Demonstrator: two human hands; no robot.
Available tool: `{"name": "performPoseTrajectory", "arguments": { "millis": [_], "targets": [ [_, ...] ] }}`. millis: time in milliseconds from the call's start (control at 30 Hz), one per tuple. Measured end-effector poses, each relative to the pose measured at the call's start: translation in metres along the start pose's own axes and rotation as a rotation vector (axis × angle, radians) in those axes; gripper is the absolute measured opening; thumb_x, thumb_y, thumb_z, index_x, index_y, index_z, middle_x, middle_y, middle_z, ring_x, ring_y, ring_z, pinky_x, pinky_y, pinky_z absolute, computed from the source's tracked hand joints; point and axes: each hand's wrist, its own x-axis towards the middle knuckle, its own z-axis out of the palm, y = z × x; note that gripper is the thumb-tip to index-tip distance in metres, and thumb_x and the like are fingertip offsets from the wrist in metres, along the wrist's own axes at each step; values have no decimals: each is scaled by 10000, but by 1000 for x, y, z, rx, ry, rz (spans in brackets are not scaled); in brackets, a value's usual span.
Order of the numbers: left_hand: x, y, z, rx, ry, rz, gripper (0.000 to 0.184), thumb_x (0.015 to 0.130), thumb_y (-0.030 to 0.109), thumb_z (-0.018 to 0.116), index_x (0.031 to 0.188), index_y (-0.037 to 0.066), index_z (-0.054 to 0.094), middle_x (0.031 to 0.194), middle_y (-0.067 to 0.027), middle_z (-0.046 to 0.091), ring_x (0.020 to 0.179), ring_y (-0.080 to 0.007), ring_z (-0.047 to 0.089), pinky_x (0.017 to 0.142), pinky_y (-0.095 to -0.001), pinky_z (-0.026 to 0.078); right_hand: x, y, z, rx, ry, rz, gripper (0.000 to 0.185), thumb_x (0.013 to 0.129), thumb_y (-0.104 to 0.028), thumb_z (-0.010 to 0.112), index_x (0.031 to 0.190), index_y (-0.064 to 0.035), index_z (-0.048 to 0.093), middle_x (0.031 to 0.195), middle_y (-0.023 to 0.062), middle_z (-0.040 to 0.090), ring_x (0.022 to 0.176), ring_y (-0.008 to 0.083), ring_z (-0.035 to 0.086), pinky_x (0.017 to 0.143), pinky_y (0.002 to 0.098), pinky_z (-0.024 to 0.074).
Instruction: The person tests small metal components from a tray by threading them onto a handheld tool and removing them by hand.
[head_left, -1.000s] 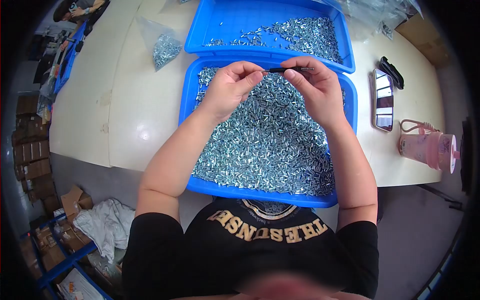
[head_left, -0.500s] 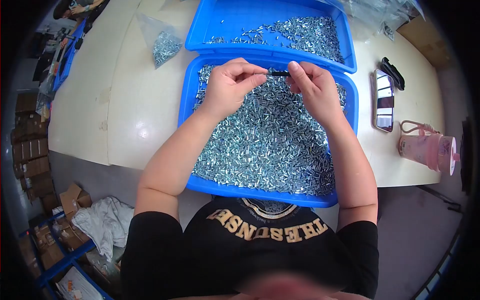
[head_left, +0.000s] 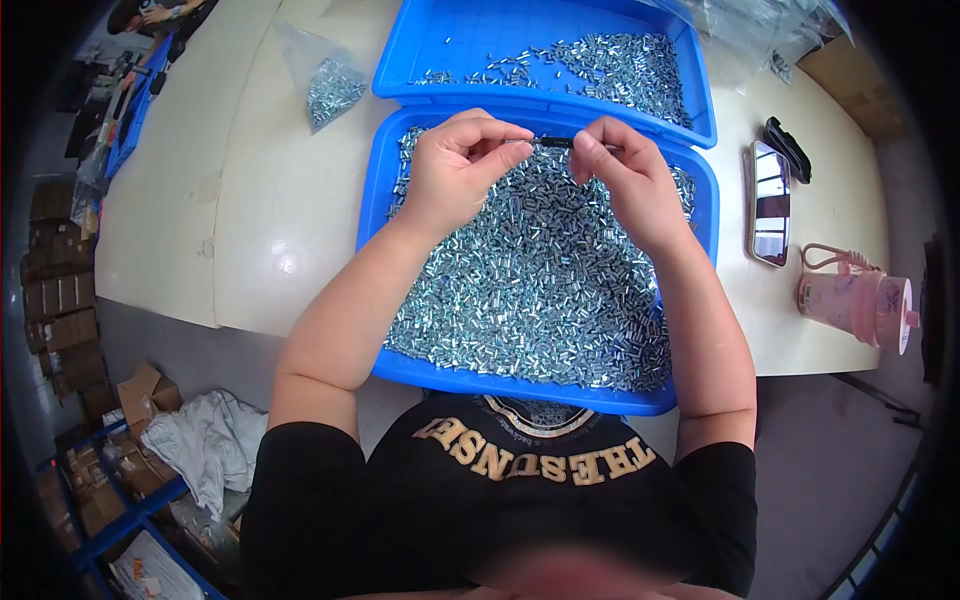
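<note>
My right hand (head_left: 632, 178) grips a thin black tool (head_left: 556, 142) between thumb and fingers, its tip pointing left. Thumb and index finger of my left hand (head_left: 456, 168) are pinched at that tip, around something too small to make out. Both hands are above the back part of a blue bin (head_left: 520, 384) filled with small shiny metal pieces (head_left: 530, 270). Behind it, a second blue bin (head_left: 470, 40) holds more such pieces, mostly at its right side.
A clear bag of metal pieces (head_left: 335, 92) lies left of the bins. On the right are a phone (head_left: 769, 205), a black case (head_left: 787, 150) and a pink cup (head_left: 855, 302). Another person's arm (head_left: 175, 12) shows at the far upper left.
The fingers of my right hand have shifted on the black tool, from lying along it to curling round its right part. My left hand keeps its pinch and has hardly moved.
</note>
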Motion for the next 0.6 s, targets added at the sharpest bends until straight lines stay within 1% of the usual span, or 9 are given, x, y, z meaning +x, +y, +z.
{"name": "performPoseTrajectory", "arguments": {
  "millis": [33,67,133,167,233,300,367,467,600],
  "targets": [
    [0,0,0,8,-5,8,94,737,58,699,827,47,676,698,23,547,586,-41,436,517,-188,339,0,2,-8,-114,-132,17,285,889,-287,534,744,-42,553,656,-16,530,604,67,480,532,209,368],
    [0,0,0,8,-5,8,94,737,58,699,827,47,676,698,23,547,586,-41,436,517,-188,339,0,1,-11,-114,-132,17,285,889,-287,534,744,-42,553,656,-16,530,604,67,480,532,209,368],
    [0,0,0,-5,-3,-5,87,739,58,698,820,44,673,694,23,544,583,-40,434,516,-187,336,1,-2,-15,-87,-250,203,244,885,-255,544,769,-41,559,669,-15,535,629,71,497,563,205,379],
    [0,0,0,-5,-3,-6,87,739,58,698,820,44,673,694,23,544,583,-40,434,516,-187,336,0,-3,-8,-87,-251,204,244,885,-255,544,769,-41,559,669,-15,535,629,71,497,563,205,379],
    [0,-2,0,-34,2,3,87,740,61,698,821,42,671,684,24,538,582,-38,432,514,-186,333,-3,-6,11,171,32,20,257,883,-280,545,796,-39,563,689,1,549,626,72,501,572,203,387],
    [0,0,0,-15,-8,7,85,741,59,697,819,41,670,683,24,536,583,-37,431,513,-186,332,0,1,-5,89,-53,-17,252,883,-278,545,804,-39,561,702,7,556,623,75,502,571,207,392],
    [-1,0,1,3,-22,11,83,742,58,696,818,40,668,682,25,534,584,-37,430,512,-186,332,3,1,-14,-93,-224,181,201,866,-230,574,908,-36,543,781,14,569,671,81,520,605,207,403],
    [0,-1,1,-5,-24,33,79,742,56,695,814,39,667,683,26,533,580,-37,428,509,-186,331,-2,-2,-3,46,-117,106,224,869,-261,569,891,-38,557,764,15,572,645,77,508,586,207,396],
    [0,-1,1,-29,12,26,70,744,54,693,807,39,665,679,28,532,573,-38,426,506,-186,331,-1,3,-4,55,-131,-31,286,866,-327,563,879,-41,562,750,14,572,626,72,496,574,204,393]
  ]
}}
